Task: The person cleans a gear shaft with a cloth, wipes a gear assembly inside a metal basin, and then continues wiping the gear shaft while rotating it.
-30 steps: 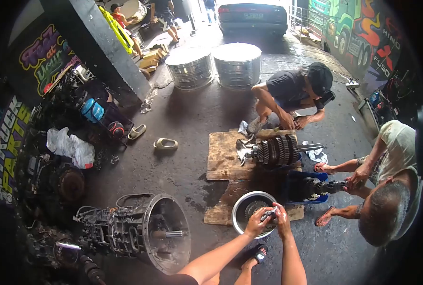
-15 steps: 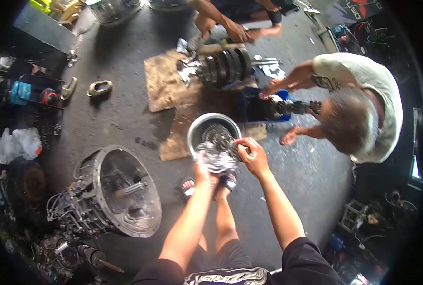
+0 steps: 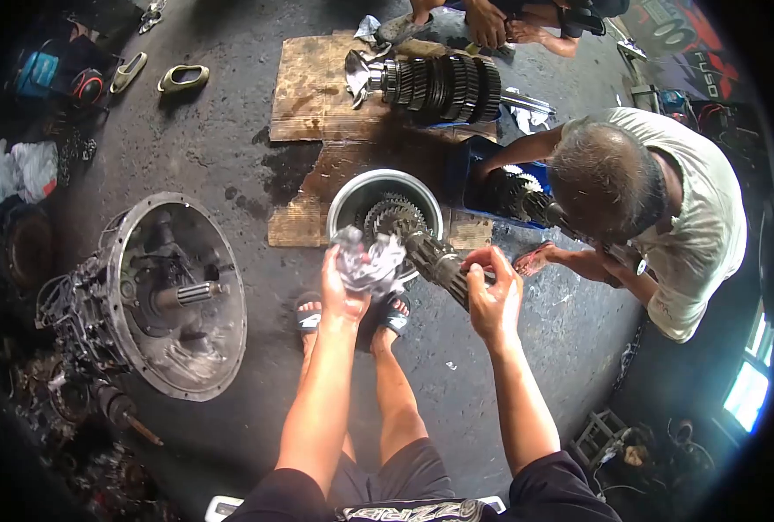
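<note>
- The left hand holds a crumpled white and grey cloth. The thumb is up at the side and the hand is closed on the cloth. The cloth looks blurry, and it hides some of the fingers.
- The right hand is at the top end of a long grey metal shaft with teeth. Its fingers are bent and close to the thumb. I cannot tell how tightly they hold the shaft.
- The shaft leans. Its low end, with round gears, is in a round silver metal bowl, and its top end sticks out over the rim toward the right hand.
- The cloth is just beside the shaft, above the near edge of the bowl.
- The bowl sits partly on flat brown cardboard, in front of the person's feet.
- A dark stack of big round metal gears lies on its side past the bowl.
- To the right of the bowl is a blue plastic box. Another person in a pale shirt bends beside it, with one arm reaching to it.
- A big grey metal bell-shaped housing lies on the floor at the left, apart from the bowl.
</note>
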Demonstrator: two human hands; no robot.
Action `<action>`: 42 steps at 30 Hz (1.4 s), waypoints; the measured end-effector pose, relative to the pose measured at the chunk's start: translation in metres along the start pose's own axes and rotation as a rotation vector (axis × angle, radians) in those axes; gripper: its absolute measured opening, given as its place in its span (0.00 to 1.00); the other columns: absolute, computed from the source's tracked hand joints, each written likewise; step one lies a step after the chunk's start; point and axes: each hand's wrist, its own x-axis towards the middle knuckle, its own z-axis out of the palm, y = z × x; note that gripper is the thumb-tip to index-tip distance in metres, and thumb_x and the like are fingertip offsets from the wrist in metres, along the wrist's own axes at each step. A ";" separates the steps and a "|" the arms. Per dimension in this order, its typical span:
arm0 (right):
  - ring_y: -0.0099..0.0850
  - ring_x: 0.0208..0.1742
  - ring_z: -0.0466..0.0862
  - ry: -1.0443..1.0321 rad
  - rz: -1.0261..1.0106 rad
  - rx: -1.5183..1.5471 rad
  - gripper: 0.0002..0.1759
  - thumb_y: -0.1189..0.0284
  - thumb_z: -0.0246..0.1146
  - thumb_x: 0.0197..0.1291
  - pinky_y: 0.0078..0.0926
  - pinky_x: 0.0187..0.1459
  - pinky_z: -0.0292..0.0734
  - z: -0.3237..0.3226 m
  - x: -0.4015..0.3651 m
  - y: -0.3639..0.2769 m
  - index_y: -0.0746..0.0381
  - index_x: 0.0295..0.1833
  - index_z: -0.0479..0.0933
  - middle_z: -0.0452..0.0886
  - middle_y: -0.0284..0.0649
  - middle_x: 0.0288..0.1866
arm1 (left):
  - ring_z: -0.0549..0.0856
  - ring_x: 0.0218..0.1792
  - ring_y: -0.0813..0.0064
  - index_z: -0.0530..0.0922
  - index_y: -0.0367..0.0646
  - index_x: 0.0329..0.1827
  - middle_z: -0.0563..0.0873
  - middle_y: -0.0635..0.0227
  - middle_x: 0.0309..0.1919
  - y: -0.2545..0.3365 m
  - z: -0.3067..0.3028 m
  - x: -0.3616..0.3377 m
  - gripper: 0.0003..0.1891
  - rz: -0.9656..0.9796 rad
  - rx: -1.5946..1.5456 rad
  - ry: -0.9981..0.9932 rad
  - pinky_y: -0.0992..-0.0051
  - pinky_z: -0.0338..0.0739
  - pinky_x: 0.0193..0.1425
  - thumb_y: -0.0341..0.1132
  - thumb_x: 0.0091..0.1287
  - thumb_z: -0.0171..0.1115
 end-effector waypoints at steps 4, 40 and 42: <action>0.35 0.40 0.87 0.005 -0.003 0.070 0.06 0.78 0.57 0.59 0.32 0.49 0.80 -0.013 -0.008 0.018 0.65 0.40 0.79 0.85 0.42 0.35 | 0.88 0.42 0.70 0.79 0.47 0.54 0.86 0.69 0.41 -0.058 -0.001 0.057 0.10 0.241 0.420 -0.072 0.65 0.85 0.51 0.34 0.74 0.60; 0.25 0.31 0.84 0.166 -0.551 0.365 0.15 0.68 0.58 0.67 0.24 0.42 0.77 0.026 0.041 -0.002 0.68 0.31 0.81 0.83 0.38 0.25 | 0.58 0.78 0.41 0.55 0.31 0.79 0.58 0.35 0.77 -0.081 -0.094 0.129 0.48 1.619 1.537 -0.860 0.49 0.54 0.79 0.47 0.63 0.70; 0.24 0.31 0.83 0.231 -0.547 0.237 0.17 0.66 0.58 0.67 0.24 0.42 0.77 0.034 0.042 -0.008 0.68 0.31 0.81 0.84 0.38 0.25 | 0.59 0.78 0.39 0.55 0.30 0.79 0.59 0.33 0.76 -0.073 -0.095 0.136 0.49 1.559 1.602 -0.829 0.48 0.57 0.78 0.47 0.62 0.72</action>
